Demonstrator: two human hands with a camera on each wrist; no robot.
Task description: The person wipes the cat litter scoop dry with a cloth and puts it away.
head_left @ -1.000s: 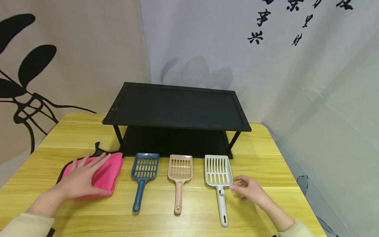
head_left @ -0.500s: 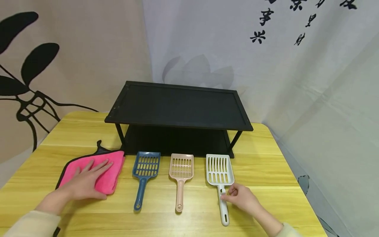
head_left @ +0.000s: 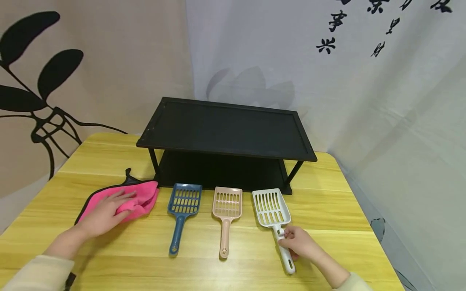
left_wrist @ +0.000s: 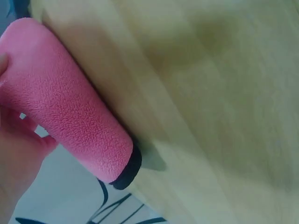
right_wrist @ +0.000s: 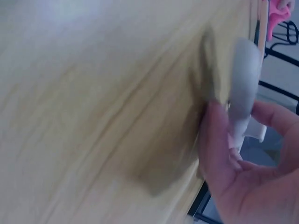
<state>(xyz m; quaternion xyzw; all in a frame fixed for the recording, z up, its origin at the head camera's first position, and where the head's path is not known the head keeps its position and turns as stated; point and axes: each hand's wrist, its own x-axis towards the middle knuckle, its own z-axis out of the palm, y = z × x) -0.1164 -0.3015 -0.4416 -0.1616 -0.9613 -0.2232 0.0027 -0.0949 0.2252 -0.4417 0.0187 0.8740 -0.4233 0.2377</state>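
Lanes of tabletop [head_left: 255,266] run between the blue scoop [head_left: 180,218], pink scoop [head_left: 226,221] and white scoop [head_left: 274,223]. Behind them the rack [head_left: 226,141] bars the way, its top roofing the lower shelf [head_left: 222,171] but leaving an opening between the front posts [head_left: 153,160].

Right hand [head_left: 300,243] pinches, left hand [head_left: 103,214] (fingers [head_left: 115,199] partly hidden) seemingly pinches too.

A two-tier rack [head_left: 225,131] stands across the centre of the frame on the far part of a table [head_left: 164,270], before a hanging backdrop [head_left: 255,40] filling the top. In front of it, left to right, come a first litter scoop [head_left: 180,218], a second litter scoop [head_left: 226,220] and a third litter scoop [head_left: 275,224], handles toward the bottom edge, the third's in the right hand [head_left: 300,242]. Left of them, a towel [head_left: 147,196] sits under the left hand [head_left: 102,214], near the rack's front left corner.
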